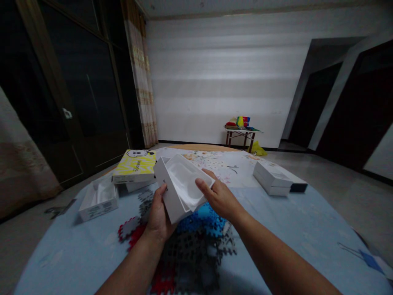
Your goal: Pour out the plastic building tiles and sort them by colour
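Note:
A white cardboard box (172, 198) is tilted above the middle of the table, its long side wall facing me. My left hand (159, 217) grips it from the left and below, thumb on the side wall. A white inner tray (184, 180) with a rounded rectangular recess lies at the box's open side. My right hand (219, 196) pinches the tray's right end, thumb over the rim. How far the tray sits inside the box I cannot tell. Beneath both hands lie blue interlocking plastic pieces (205, 219), along with grey and red ones.
To the left are an open white box (100, 198) and a yellow patterned box (136, 166) resting on something white. White boxes (272, 178) stand at the right, beside a dark-ended one (297, 186). A floral sheet (242, 176) covers the table's far part.

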### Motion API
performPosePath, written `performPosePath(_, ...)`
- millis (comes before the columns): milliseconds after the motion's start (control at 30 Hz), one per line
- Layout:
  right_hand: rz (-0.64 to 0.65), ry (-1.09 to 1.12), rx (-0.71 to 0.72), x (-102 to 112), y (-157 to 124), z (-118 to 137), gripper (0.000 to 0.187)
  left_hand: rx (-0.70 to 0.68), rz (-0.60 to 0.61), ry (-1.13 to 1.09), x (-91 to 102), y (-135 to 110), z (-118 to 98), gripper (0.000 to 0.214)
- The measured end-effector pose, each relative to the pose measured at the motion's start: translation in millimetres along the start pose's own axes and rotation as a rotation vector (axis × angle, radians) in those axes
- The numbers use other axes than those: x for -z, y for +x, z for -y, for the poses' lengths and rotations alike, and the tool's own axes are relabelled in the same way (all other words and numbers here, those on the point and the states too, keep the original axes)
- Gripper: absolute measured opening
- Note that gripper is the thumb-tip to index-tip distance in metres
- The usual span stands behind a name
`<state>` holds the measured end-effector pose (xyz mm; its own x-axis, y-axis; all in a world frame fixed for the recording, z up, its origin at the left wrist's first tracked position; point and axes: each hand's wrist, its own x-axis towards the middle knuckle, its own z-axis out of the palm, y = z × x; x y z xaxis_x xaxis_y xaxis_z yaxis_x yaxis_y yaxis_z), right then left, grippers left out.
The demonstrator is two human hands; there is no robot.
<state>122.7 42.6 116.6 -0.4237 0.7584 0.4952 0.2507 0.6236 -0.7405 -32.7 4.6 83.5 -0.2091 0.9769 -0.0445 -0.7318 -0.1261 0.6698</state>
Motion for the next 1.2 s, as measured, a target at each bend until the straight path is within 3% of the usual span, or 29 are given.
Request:
performPosePath(100, 0.009, -0.088, 0.012, -1, 4, -2, 0.046, -0.014, 0.042, -0.037, 2.7, 2, -1, 0.055)
performPosePath(200, -0.005, 0.007, -0.101, -4, 2, -10, 0.056, -0.013, 0.084, -0.082, 4.9, 3, -5, 0.058)
performPosePath(300, 0.157, 0.192, -0.152, -9, -3, -15, 0.056, -0.028, 0.078, -0.115, 5.8, 4, -7, 0.058)
performPosePath(400, 0.256, 0.281, -0.079, -20, -5, -15, 0.056, -0.081, 0.064, -0.148, 4.9, 5, -9, 0.056)
performPosePath(533, 0.155, 0.284, -0.049, -42, 1, -14, 0.062, -0.149, 0.007, -0.092, 6.5, 9, -14, 0.05)
performPosePath(633, 0.065, 0.266, -0.089, -55, 9, -17, 0.057, -0.209, -0.133, 0.031, 15.0, 16, -21, 0.042)
performPosePath(733, 0.063, 0.287, -0.093, -64, 16, -21, 0.048, -0.259, -0.233, 0.085, 25.7, 23, -31, 0.035)
performPosePath(833, 0.073, 0.286, -0.063, -70, 20, -22, 0.05, -0.223, -0.249, 0.108, 30.0, 24, -45, 0.036)
performPosePath(1033, 0.083, 0.266, 0.003, -82, 22, -9, 0.059, -0.097, -0.138, 0.218, 27.8, 10, -66, 0.047)
performPosePath(1200, 0.104, 0.207, 0.073, -87, 9, -8, 0.06, -0.169, -0.279, 0.281, 53.3, -1, -94, 0.036)
